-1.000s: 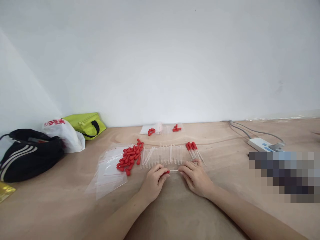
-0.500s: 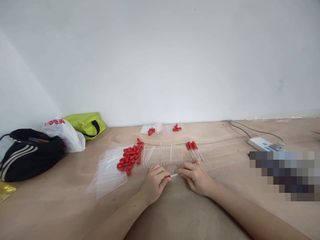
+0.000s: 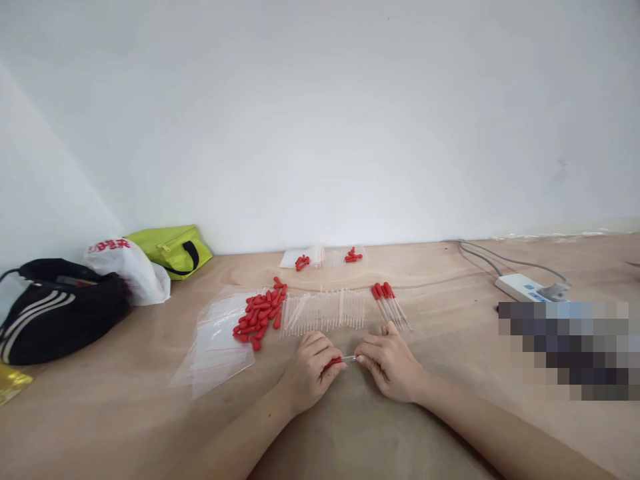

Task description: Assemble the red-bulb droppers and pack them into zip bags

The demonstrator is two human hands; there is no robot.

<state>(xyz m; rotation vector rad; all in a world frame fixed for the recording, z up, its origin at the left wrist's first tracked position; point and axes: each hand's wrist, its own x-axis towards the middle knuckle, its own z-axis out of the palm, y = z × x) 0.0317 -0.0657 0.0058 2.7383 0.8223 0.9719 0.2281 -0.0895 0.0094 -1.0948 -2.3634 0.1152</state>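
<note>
My left hand (image 3: 311, 370) pinches a red rubber bulb (image 3: 333, 363) low over the table. From the bulb a thin clear tube (image 3: 349, 359) reaches across to my right hand (image 3: 389, 363), whose fingers are closed on it. Beyond the hands lies a row of clear tubes (image 3: 325, 311). A pile of loose red bulbs (image 3: 260, 312) rests left of that row, partly on clear plastic bags (image 3: 220, 340). Right of the row, several droppers with red bulbs (image 3: 384, 291) lie side by side, just beyond my right hand.
Small bags with red bulbs (image 3: 353, 255) and tubes lie by the wall. At the left stand a black bag (image 3: 65, 313), a white plastic bag (image 3: 135, 273) and a lime-green bag (image 3: 170, 247). A white power strip (image 3: 520, 288) with grey cables sits at the right.
Both hands have moved slightly toward me with the dropper parts. More of the red bulb now shows in my left hand, and the visible stretch of tube is shorter.
</note>
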